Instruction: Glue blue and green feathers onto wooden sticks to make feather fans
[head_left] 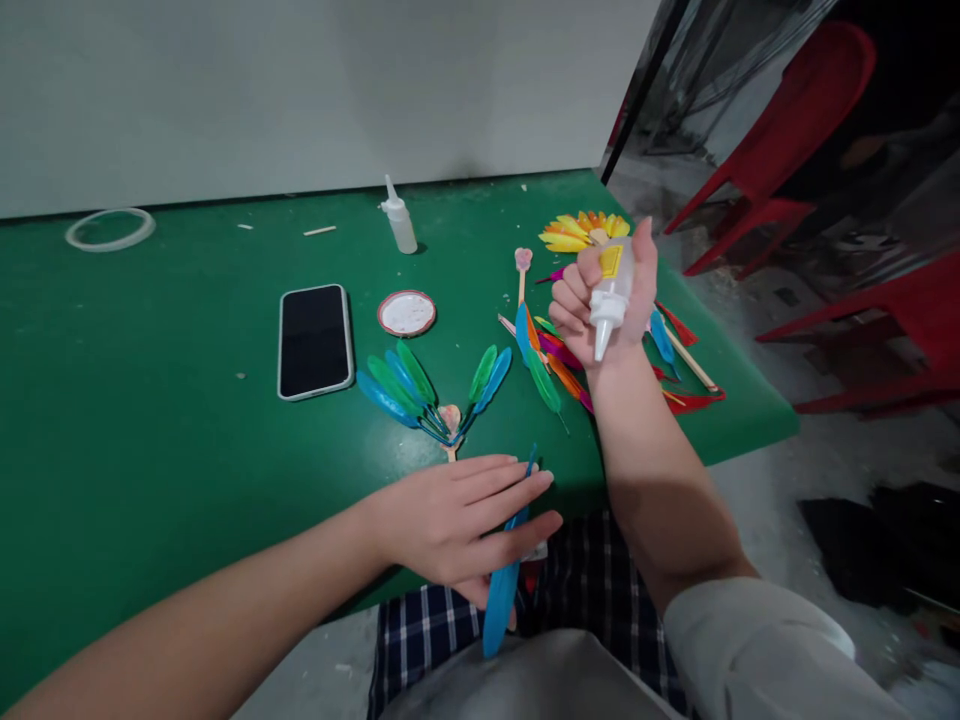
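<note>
My left hand (469,520) holds a blue feather (500,600) between its fingers at the table's front edge, the quill pointing up. My right hand (637,290) is wrapped round a clear glue bottle (611,285) with a yellow label, its nozzle tilted down. Just beyond my left hand, a stick with a heart-shaped top (450,418) lies on the green table (187,420), with green feathers (394,385) and blue feathers (493,380) fanned out on both sides. More coloured feathers (544,380) lie beside and partly behind my right forearm.
A phone (315,342), a round white lid (406,313), a second bottle (400,225) and a clear ring (110,230) sit on the table. A yellow-orange feather fan (574,232) lies at the back right. Red chairs (795,110) stand beyond the right edge.
</note>
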